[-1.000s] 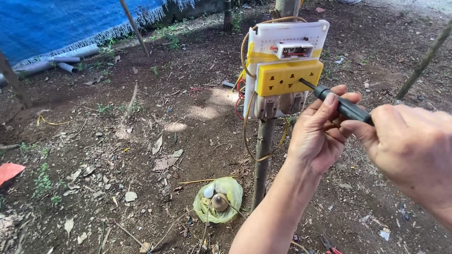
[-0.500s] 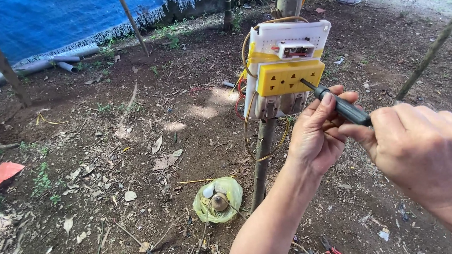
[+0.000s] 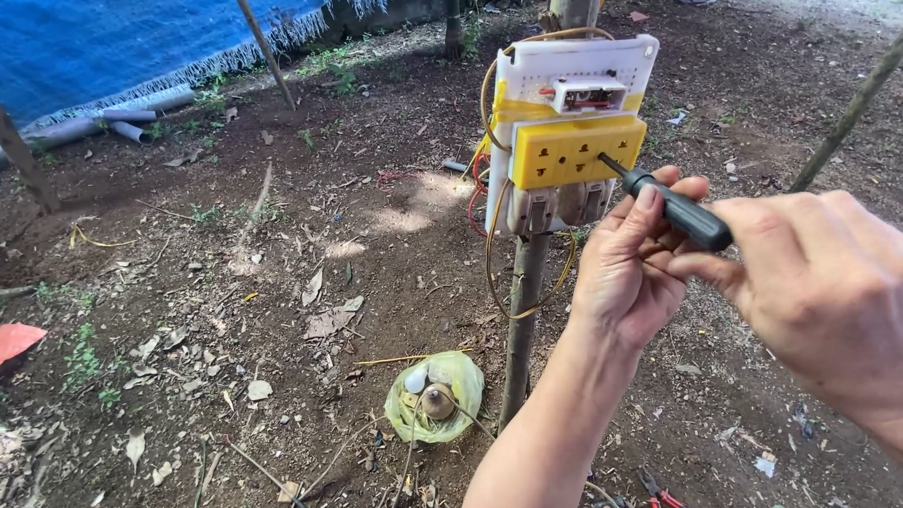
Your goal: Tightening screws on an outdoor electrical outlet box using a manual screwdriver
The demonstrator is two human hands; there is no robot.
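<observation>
Right hand (image 3: pixel 833 291) grips the black screwdriver (image 3: pixel 670 208) by its handle, tip set against the right edge of the yellow socket block (image 3: pixel 574 151). Left hand (image 3: pixel 627 263) pinches the shaft end of the handle, steadying it. Block sits on a white board (image 3: pixel 575 69) strapped to a thin post (image 3: pixel 524 312). Bare dirt lies open left of the post; a green bag (image 3: pixel 436 395) rests at its base.

Place: outdoor yard or rough work site.
Ground: bare dirt (image 3: pixel 273 290) strewn with dry leaves and twigs.
Backdrop: blue tarp (image 3: pixel 94 41), grey pipes (image 3: pixel 117 120) lying beneath it.
Fixture: electrical board (image 3: pixel 572 130) mounted on a wooden post (image 3: pixel 522 327).
</observation>
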